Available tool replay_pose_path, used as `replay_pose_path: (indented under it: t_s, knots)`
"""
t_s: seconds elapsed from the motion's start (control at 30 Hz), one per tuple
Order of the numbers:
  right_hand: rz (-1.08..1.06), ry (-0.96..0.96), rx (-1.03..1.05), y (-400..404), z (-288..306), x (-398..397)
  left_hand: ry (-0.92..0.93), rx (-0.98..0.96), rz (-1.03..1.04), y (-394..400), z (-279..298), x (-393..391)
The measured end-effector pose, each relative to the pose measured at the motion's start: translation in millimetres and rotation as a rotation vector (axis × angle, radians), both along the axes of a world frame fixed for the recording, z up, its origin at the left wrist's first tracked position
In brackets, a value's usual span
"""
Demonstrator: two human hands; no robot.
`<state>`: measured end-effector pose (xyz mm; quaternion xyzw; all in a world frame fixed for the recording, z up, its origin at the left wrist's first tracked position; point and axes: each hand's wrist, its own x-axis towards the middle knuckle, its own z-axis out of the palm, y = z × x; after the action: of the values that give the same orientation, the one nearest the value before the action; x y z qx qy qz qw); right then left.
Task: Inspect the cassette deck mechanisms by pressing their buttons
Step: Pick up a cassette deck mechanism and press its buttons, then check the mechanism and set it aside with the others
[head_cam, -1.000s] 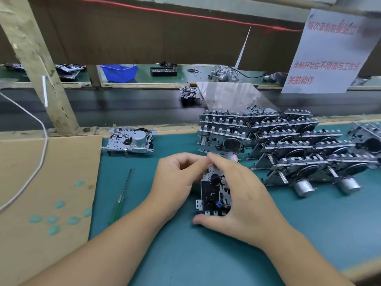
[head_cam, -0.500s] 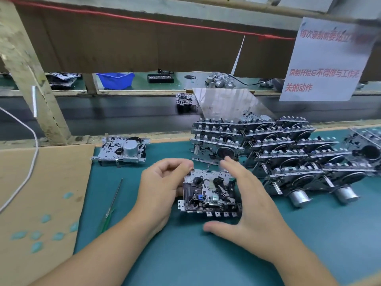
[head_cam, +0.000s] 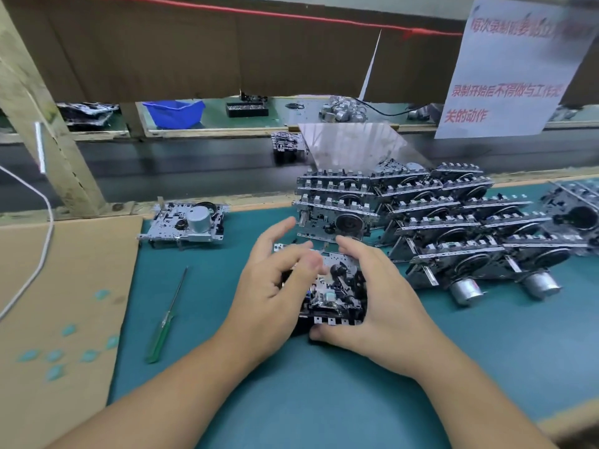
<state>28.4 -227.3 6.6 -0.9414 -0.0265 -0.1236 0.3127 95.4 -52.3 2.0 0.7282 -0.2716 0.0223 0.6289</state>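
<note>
A cassette deck mechanism (head_cam: 337, 293) lies flat on the teal mat (head_cam: 324, 400), its row of metal button tabs facing me. My right hand (head_cam: 382, 306) grips its right side, thumb under the front edge and fingers at the back. My left hand (head_cam: 269, 293) lies over its left part with fingers fairly straight and spread; its blurred thumb touches the top of the mechanism. The left part of the mechanism is hidden under that hand.
Several more mechanisms (head_cam: 437, 222) are stacked in rows right behind and to the right. One mechanism (head_cam: 188, 222) sits alone at the back left. A green screwdriver (head_cam: 165, 322) lies left of my hands, beside cardboard (head_cam: 58, 286). A conveyor belt (head_cam: 194, 176) carries another mechanism (head_cam: 287, 145).
The mechanism went from standing on edge between my hands to lying flat on the mat. My left hand moved over its top, thumb now sweeping across it.
</note>
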Motion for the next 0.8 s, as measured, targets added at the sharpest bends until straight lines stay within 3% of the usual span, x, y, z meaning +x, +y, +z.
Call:
replay_pose_path:
  t_s: [0.5,0.57,0.67,0.8]
  knots:
    - [-0.008,0.013,-0.030,2.7,-0.6,-0.2,-0.018,-0.038,-0.019,-1.0,6.0,-0.6]
    - [-0.007,0.008,-0.038,2.1,-0.1,-0.6,0.119,-0.201,0.013,-2.5,11.1,1.1]
    - [0.001,-0.010,-0.047,3.3,0.7,-0.7,0.586,-0.471,0.002,-6.1,10.7,7.1]
    - [0.018,-0.033,-0.073,5.7,-0.1,-0.8,0.558,-0.357,-0.016,-9.1,5.1,6.1]
